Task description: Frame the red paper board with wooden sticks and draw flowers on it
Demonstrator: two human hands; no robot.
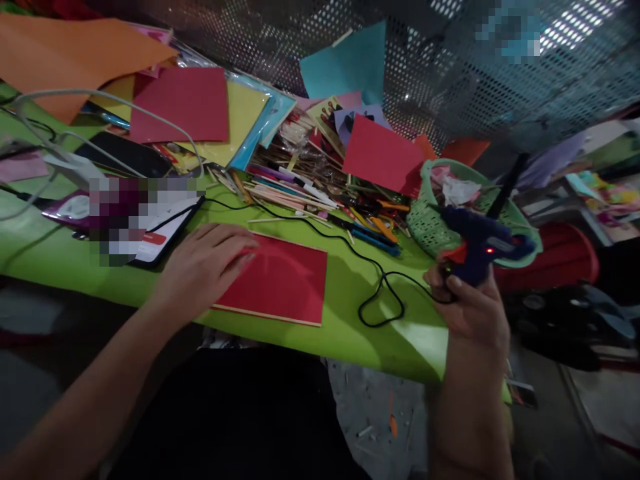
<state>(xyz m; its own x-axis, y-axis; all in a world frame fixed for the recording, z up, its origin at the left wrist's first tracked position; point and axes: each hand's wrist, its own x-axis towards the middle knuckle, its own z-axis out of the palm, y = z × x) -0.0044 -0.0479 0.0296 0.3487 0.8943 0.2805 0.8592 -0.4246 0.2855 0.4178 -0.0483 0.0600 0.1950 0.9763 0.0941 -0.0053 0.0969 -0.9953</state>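
The red sheet (287, 280) lies flat on the green table (345, 287), pale strips (270, 316) along its upper and lower edges. The left hand (210, 260), outstretched, rests on its left end, gripping nothing. The right hand (473, 307) is wrapped around a dark-blue glue gun (477, 237), red indicator (489, 251) lit. A perforated panel (270, 40) stands behind.

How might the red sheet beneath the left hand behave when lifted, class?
The red sheet looks thin, so probably light. Pale strips along its long edges likely stiffen it lengthwise. Bare between them, it may bend crosswise.
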